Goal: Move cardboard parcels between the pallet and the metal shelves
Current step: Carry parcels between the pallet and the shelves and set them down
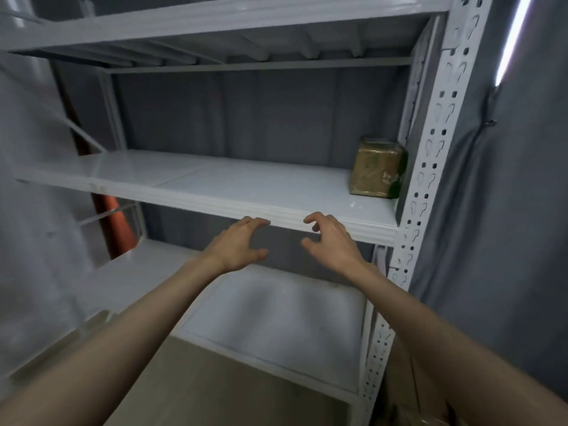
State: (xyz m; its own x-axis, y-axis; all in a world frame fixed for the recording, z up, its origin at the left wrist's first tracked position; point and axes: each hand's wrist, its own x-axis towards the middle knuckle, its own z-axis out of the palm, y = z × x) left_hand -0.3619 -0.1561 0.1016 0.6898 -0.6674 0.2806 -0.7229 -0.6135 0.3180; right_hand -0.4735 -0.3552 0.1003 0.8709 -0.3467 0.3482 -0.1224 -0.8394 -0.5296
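Observation:
A small brown cardboard parcel (377, 168), wrapped in shiny tape, stands at the far right end of the middle metal shelf (215, 186), against the right upright. My left hand (239, 244) and my right hand (330, 238) reach out side by side just in front of this shelf's front edge. Both hold nothing, and their fingers are loosely curled. The parcel lies up and to the right of my right hand, well apart from it. No pallet is in view.
A perforated white upright (430, 167) bounds the rack on the right. A lower shelf (276, 321) lies beneath my hands, an upper one (215, 16) above. Grey fabric (507, 210) hangs at right. An orange cone (115, 229) shows behind the rack at left.

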